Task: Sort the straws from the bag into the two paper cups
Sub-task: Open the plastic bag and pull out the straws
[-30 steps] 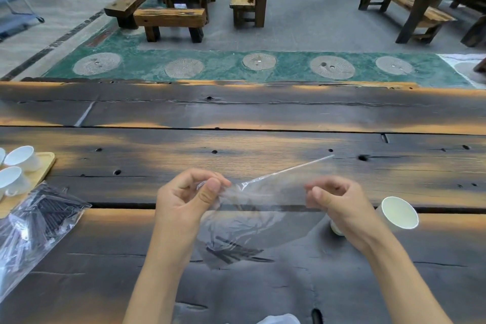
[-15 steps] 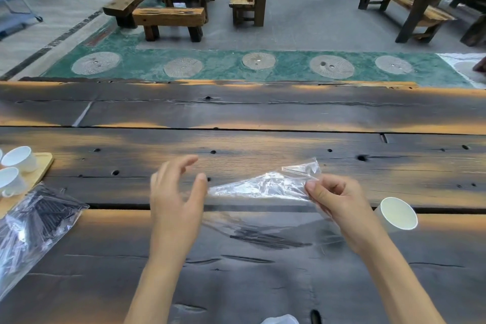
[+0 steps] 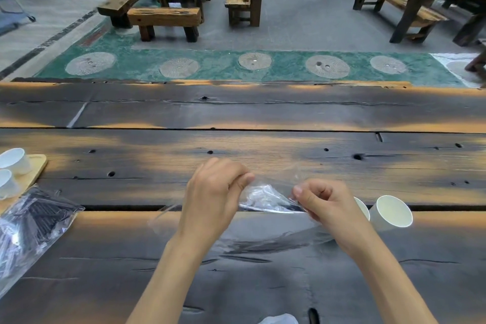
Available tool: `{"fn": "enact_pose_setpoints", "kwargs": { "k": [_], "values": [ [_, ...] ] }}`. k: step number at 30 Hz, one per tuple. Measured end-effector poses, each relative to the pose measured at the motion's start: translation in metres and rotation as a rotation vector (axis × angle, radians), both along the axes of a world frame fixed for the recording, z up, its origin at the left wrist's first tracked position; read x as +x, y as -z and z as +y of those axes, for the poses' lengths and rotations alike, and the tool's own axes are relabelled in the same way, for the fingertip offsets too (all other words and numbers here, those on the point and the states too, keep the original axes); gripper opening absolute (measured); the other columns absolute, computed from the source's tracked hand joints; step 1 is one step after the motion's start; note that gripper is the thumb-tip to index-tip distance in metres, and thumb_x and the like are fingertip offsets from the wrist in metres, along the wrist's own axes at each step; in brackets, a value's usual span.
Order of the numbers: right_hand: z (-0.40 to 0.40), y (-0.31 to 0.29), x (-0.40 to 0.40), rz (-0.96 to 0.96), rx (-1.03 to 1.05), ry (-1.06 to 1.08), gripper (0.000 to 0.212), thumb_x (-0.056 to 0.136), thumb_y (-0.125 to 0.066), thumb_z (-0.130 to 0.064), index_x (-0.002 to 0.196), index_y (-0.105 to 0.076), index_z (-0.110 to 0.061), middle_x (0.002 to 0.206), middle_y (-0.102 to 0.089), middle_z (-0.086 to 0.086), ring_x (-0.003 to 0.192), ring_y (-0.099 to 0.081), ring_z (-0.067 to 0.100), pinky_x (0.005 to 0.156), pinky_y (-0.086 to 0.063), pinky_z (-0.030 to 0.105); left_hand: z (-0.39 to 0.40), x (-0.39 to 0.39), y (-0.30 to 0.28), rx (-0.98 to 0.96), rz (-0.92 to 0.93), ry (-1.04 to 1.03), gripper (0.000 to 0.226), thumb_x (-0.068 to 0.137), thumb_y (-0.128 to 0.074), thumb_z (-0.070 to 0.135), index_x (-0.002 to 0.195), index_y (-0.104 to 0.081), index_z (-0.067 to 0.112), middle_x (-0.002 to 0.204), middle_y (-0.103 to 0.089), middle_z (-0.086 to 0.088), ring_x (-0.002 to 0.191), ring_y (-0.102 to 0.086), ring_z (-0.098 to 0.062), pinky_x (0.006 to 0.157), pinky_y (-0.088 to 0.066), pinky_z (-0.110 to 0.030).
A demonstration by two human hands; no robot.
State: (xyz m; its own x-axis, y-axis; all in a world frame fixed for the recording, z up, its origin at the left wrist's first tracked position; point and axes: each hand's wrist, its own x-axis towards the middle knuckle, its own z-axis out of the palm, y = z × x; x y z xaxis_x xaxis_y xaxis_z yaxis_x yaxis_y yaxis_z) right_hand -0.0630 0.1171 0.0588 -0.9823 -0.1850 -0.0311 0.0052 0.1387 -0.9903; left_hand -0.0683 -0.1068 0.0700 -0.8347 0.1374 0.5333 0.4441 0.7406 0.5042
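**Both hands pinching clear bag over desk**

Desk (image 3: 263,113): long dark planks, worn orange patches, small holes, a gap running across under the hands.

Second bag (image 3: 31,229): clear plastic, packed with dark straws, lying at the left edge of the desk, just beside a wooden tray (image 3: 36,166) carrying two white mugs (image 3: 14,160).

Clear bag (image 3: 265,198): crumpled, lifted between the two hands near the desk's middle. A few dark straws (image 3: 263,246) show through its lower part, which lies on the desk.

Left hand (image 3: 213,200): fingers closed, thumb against forefinger, pinching the bag's left edge.

Right hand (image 3: 326,205): fingers curled closed, pinching the bag's right edge.

Paper cups (image 3: 391,214): two, white, tipped on their sides, just right of the right hand; the nearer one mostly hidden behind it.
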Motion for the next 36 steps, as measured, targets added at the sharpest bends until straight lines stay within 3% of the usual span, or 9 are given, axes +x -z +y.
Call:
{"fn": "enact_pose_setpoints", "kwargs": {
  "k": [5, 10, 14, 18, 25, 27, 30, 33, 36],
  "values": [
    [0.001, -0.003, 0.001, -0.012, -0.025, 0.017, 0.035, 0.091, -0.063, -0.029, 0.070, -0.065, -0.001, 0.053, -0.037, -0.007, 0.050, -0.030, 0.007, 0.047, -0.024, 0.016, -0.005, -0.005, -0.011, 0.333, -0.218, -0.041, 0.026, 0.094, -0.055, 0.033, 0.086, -0.072, 0.014, 0.078, -0.070, 0.005, 0.078, -0.064, -0.012, 0.070, -0.051, -0.039],
    [-0.004, -0.012, -0.005, -0.055, -0.180, 0.256, 0.027, 0.094, -0.058, -0.021, 0.075, -0.076, -0.014, 0.066, -0.047, 0.011, 0.050, -0.036, 0.011, 0.043, -0.031, 0.016, -0.010, -0.001, -0.010, 0.325, 0.027, -0.371, 0.018, 0.095, -0.059, 0.012, 0.111, -0.067, 0.015, 0.119, -0.057, 0.000, 0.116, -0.041, -0.012, 0.098, -0.029, -0.012],
    [-0.008, -0.027, -0.011, -0.072, -0.498, 0.376, 0.026, 0.092, -0.057, -0.025, 0.075, -0.075, -0.016, 0.060, -0.057, 0.006, 0.043, -0.041, 0.010, 0.039, -0.035, 0.016, 0.003, 0.013, 0.015, 0.543, 0.051, -0.494, 0.020, 0.091, -0.061, 0.004, 0.108, -0.062, 0.013, 0.107, -0.052, 0.002, 0.104, -0.049, -0.018, 0.090, -0.038, -0.023],
    [-0.020, -0.042, -0.016, -0.031, -0.718, 0.284, 0.026, 0.094, -0.052, -0.027, 0.087, -0.068, -0.008, 0.062, -0.055, 0.004, 0.035, -0.034, 0.008, 0.037, -0.027, 0.017, 0.040, 0.016, 0.073, 1.007, -0.503, -0.425, 0.041, 0.084, -0.073, 0.018, 0.119, -0.053, 0.018, 0.119, -0.058, -0.012, 0.107, -0.057, -0.028, 0.082, -0.046, -0.021],
    [-0.025, -0.062, -0.020, 0.029, -0.958, 0.168, 0.029, 0.093, -0.047, -0.030, 0.085, -0.068, -0.013, 0.066, -0.051, 0.004, 0.032, -0.030, 0.005, 0.036, -0.018, 0.014, 0.071, -0.001, 0.128, 1.609, -1.247, -0.135, 0.065, 0.070, -0.069, 0.054, 0.122, -0.046, 0.022, 0.124, -0.056, -0.023, 0.112, -0.061, -0.033, 0.104, -0.046, -0.044],
    [-0.021, -0.065, -0.020, 0.038, -0.967, 0.141, 0.029, 0.093, -0.047, -0.031, 0.085, -0.068, -0.013, 0.066, -0.050, 0.003, 0.031, -0.029, 0.003, 0.034, -0.016, 0.012, 0.078, -0.006, 0.130, 1.537, -1.202, -0.002, 0.083, 0.068, -0.074, 0.060, 0.136, -0.044, 0.022, 0.139, -0.055, -0.015, 0.127, -0.056, -0.030, 0.113, -0.037, -0.050],
    [-0.011, -0.070, -0.019, 0.032, -0.951, 0.108, 0.031, 0.094, -0.044, -0.029, 0.084, -0.069, -0.013, 0.064, -0.049, 0.002, 0.032, -0.016, 0.006, 0.033, -0.014, 0.010, 0.075, -0.018, 0.127, 1.301, -1.059, 0.093, 0.119, 0.044, -0.083, 0.072, 0.146, -0.033, 0.035, 0.142, -0.048, 0.005, 0.135, -0.045, -0.015, 0.115, -0.030, -0.036],
    [0.001, -0.071, -0.020, 0.048, -0.896, 0.131, 0.030, 0.094, -0.044, -0.027, 0.085, -0.069, -0.012, 0.063, -0.049, 0.002, 0.035, -0.010, 0.009, 0.036, -0.009, 0.012, 0.064, -0.028, 0.125, 1.167, -1.008, 0.215, 0.105, 0.042, -0.087, 0.066, 0.132, -0.052, 0.026, 0.130, -0.065, 0.001, 0.121, -0.059, -0.009, 0.099, -0.044, -0.020],
    [0.015, -0.065, -0.023, 0.080, -0.829, 0.184, 0.029, 0.096, -0.044, -0.025, 0.088, -0.068, -0.011, 0.065, -0.050, 0.002, 0.033, -0.017, 0.006, 0.036, -0.011, 0.014, 0.053, -0.027, 0.128, 1.135, -1.007, 0.307, 0.080, 0.053, -0.094, 0.038, 0.121, -0.063, 0.007, 0.113, -0.075, -0.007, 0.109, -0.068, -0.021, 0.089, -0.053, -0.028]
  ]
}}
